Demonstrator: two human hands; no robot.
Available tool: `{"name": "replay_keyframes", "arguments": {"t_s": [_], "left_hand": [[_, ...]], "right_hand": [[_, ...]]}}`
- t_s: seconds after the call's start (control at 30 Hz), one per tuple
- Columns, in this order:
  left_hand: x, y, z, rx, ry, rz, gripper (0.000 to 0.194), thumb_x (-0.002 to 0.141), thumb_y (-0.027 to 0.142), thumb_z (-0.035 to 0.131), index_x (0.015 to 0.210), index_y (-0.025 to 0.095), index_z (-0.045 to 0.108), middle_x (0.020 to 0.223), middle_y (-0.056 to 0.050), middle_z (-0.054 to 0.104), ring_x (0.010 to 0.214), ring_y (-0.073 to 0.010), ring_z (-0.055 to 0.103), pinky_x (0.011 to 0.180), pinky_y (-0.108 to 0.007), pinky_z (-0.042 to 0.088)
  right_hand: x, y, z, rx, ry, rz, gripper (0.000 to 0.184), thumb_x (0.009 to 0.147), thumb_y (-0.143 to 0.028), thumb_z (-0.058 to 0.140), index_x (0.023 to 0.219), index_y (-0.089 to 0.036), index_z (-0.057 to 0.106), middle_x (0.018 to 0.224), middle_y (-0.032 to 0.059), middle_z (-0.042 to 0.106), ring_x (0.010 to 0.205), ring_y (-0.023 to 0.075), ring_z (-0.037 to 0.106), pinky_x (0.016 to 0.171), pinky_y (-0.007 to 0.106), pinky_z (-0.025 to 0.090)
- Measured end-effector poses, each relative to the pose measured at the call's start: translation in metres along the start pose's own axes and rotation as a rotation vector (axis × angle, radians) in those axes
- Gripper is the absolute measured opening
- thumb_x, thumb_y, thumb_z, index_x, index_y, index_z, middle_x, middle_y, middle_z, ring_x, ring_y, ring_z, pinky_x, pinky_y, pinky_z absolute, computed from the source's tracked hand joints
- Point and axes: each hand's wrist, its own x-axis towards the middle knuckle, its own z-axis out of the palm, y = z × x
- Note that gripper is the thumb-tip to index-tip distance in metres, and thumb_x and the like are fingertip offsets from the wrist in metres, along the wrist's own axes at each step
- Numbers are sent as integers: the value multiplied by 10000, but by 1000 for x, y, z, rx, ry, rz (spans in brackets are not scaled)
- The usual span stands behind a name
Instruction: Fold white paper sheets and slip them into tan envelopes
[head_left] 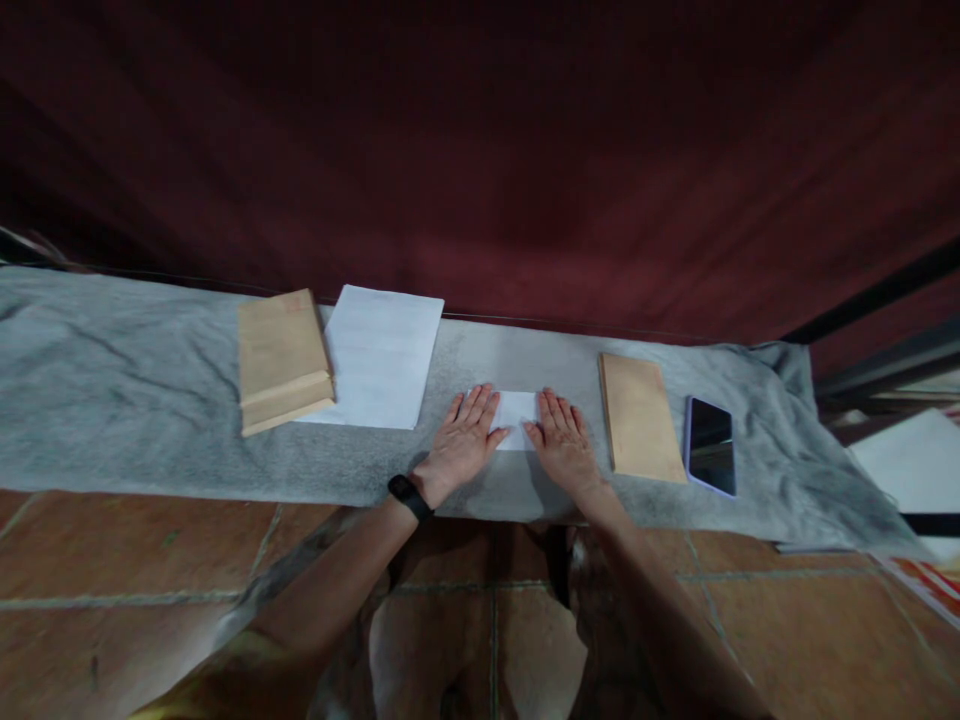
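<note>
two open hands (466, 440) press white paper (517, 408) onto grey cloth (525, 352) above a tiled floor (135, 545).

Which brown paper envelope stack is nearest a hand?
The right one, between the right hand and the purple-edged phone; the left one lies beyond the large white sheets.

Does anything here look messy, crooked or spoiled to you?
A little. The brown envelopes on the left are stacked unevenly and lie askew over a corner of the white sheets. The grey cloth is rumpled towards both ends. I see no spill, and the small white paper looks straight.
</note>
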Motion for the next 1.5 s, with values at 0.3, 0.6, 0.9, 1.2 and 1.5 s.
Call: {"name": "replay_keyframes", "arguments": {"t_s": [0.3, 0.6, 0.9, 1.2, 1.5], "left_hand": [[-4, -10, -5, 21, 11, -48, 613, 1070, 433, 239, 1586, 114, 333, 1654, -137, 317, 1558, -249, 235, 1279, -465, 192], [-2, -11, -12, 75, 1, -161, 613, 1064, 394, 269, 1573, 58, 337, 1658, -163, 291, 1563, -276, 215, 1285, -481, 155], [-2, 15, -4, -31, 0, 29, 582, 1058, 374, 300, 1558, 84, 370, 1658, -134, 320, 1570, -239, 190, 1290, -457, 178], [-2, 15, 2, -23, -13, 44, 567, 1063, 337, 291, 1573, 94, 346, 1668, -121, 302, 1572, -228, 181, 1295, -454, 153], [-3, 16, 1, -6, 21, 49, 585, 1068, 409, 309, 1557, 96, 381, 1655, -134, 325, 1563, -253, 217, 1291, -483, 158]], "right_hand": [[0, 0, -2, -10, -19, 22, 605, 1080, -448, 303, 1563, -92, 386, 1617, 138, 390, 1475, 305, 402, 1207, 481, 293], [1, 4, -3, 3, -8, 90, 570, 1077, -395, 327, 1540, -76, 417, 1595, 159, 429, 1463, 321, 415, 1201, 509, 303], [11, -21, -9, 134, -25, 5, 578, 1083, -377, 286, 1588, -97, 326, 1652, 142, 328, 1541, 259, 282, 1231, 470, 291], [7, -27, -1, 94, -91, -42, 546, 1088, -359, 305, 1575, -119, 366, 1645, 136, 343, 1543, 267, 277, 1248, 488, 234], [11, -13, -1, 68, -79, 15, 566, 1084, -400, 300, 1573, -123, 367, 1642, 136, 358, 1507, 278, 342, 1233, 477, 243]]}}
